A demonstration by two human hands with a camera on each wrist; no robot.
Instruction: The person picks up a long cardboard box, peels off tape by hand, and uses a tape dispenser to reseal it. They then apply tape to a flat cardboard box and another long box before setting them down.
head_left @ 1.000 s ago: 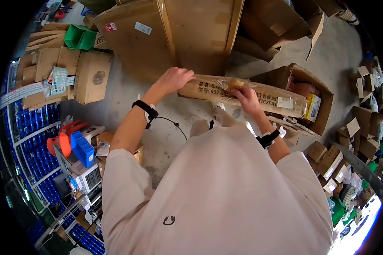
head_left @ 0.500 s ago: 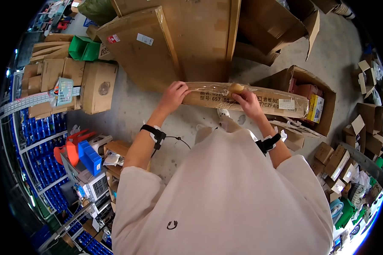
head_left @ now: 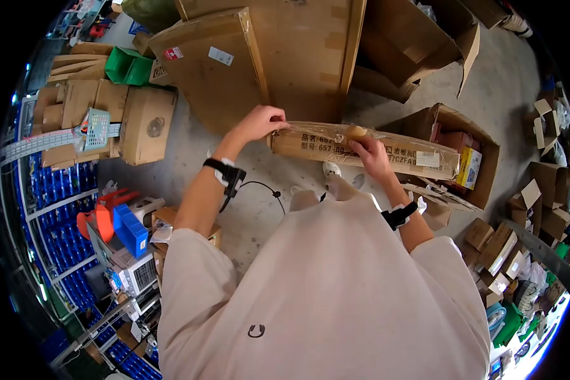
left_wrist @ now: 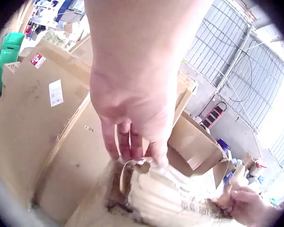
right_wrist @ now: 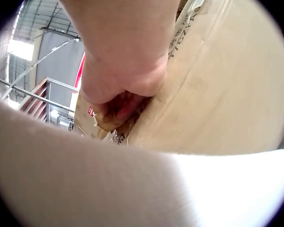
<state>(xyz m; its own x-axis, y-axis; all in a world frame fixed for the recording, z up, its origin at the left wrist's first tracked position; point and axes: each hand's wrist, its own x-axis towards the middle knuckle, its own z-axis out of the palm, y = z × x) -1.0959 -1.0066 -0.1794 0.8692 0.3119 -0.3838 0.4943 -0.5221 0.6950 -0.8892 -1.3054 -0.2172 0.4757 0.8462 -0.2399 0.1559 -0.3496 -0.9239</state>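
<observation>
A long, narrow cardboard carton (head_left: 373, 152) with printed Chinese characters and shiny clear tape lies crosswise in front of me in the head view. My left hand (head_left: 258, 123) is at its left end, fingers curled down onto the edge. There, the left wrist view shows a ragged, torn end (left_wrist: 120, 187) of the carton under the fingertips. My right hand (head_left: 372, 158) pinches a tan, crumpled piece (head_left: 355, 132) standing up from the carton's top edge near its middle. In the right wrist view that piece looks brown and glossy beneath curled fingers, partly hidden.
Large flat cartons (head_left: 215, 69) stand upright just beyond. An open box (head_left: 487, 171) with a yellow package (head_left: 468, 168) is at the right. Shelving with blue bins (head_left: 57, 209) and a blue tray (head_left: 130, 230) stand left. Stacked cartons (head_left: 147, 123) are at the upper left.
My left hand has dipped toward the carton's end, then risen slightly, staying at that end. The right hand keeps its hold on the tan piece. The head view has shifted a little.
</observation>
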